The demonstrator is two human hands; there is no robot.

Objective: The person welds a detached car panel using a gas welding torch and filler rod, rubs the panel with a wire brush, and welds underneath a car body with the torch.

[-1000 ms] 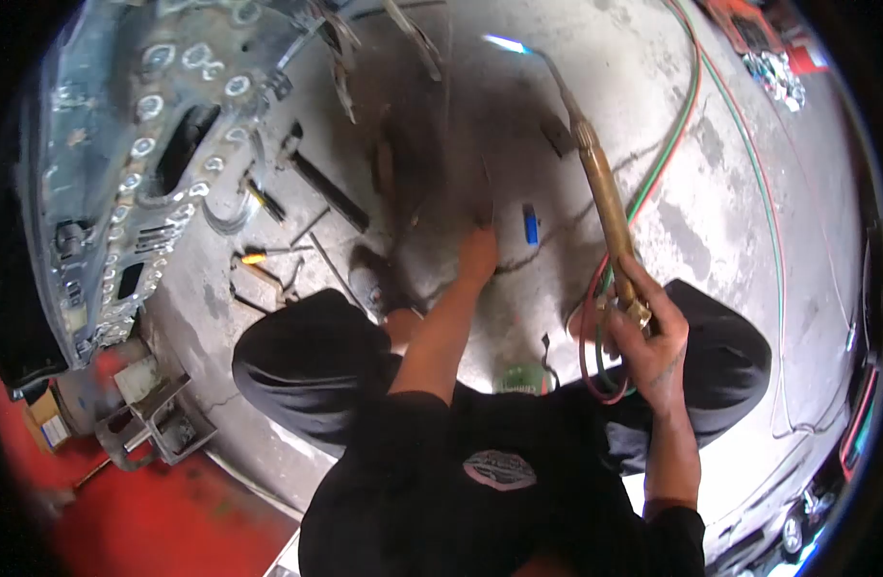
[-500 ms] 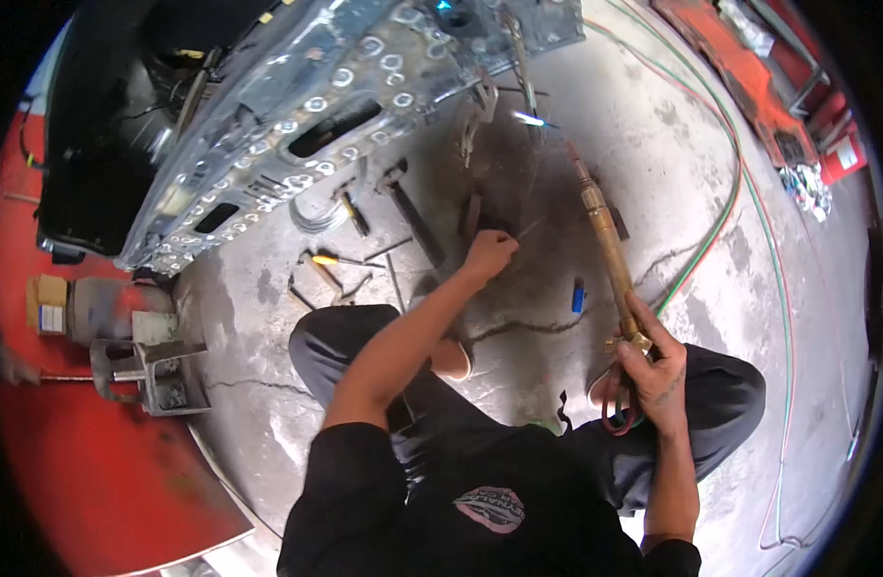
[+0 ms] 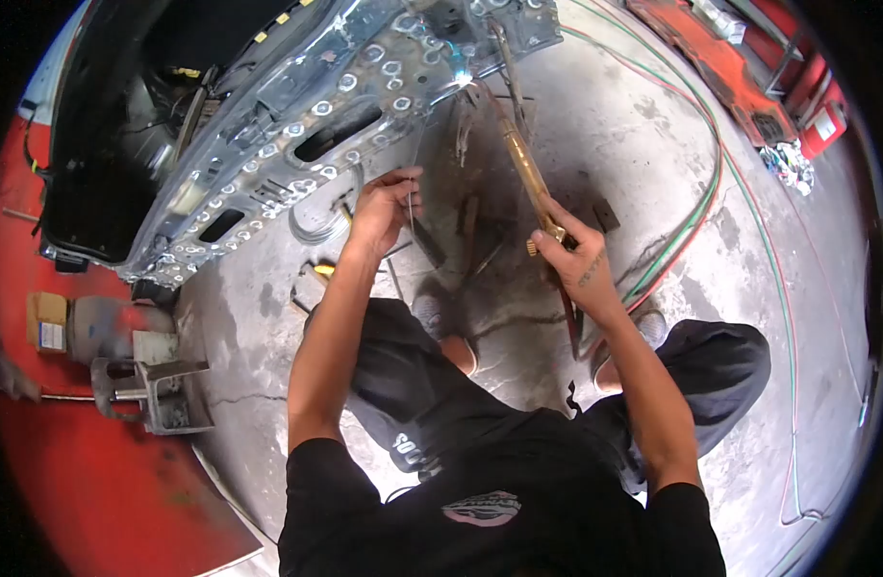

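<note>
My right hand (image 3: 574, 245) is closed round the rear of a brass torch (image 3: 526, 168), whose tip points up and left at the lower edge of a grey metal panel (image 3: 355, 101). A bright blue-white glow shows where the tip meets the panel. My left hand (image 3: 389, 207) holds a thin rod (image 3: 411, 207) between its fingers, below the panel and left of the torch. The rod's upper end is too thin to follow clearly. Ring-shaped weld marks and oval openings cover the panel.
A hammer (image 3: 427, 245), a coil of wire (image 3: 316, 226) and a yellow-handled tool (image 3: 324, 270) lie on the floor (image 3: 259, 327). Red and green hoses (image 3: 716, 173) run along the right. A metal bracket (image 3: 172, 385) stands at left, near a cardboard box (image 3: 47, 322).
The torch has moved up and left from open air to the panel's edge. My left hand has moved left and up with the rod. The view has shifted towards the panel.
</note>
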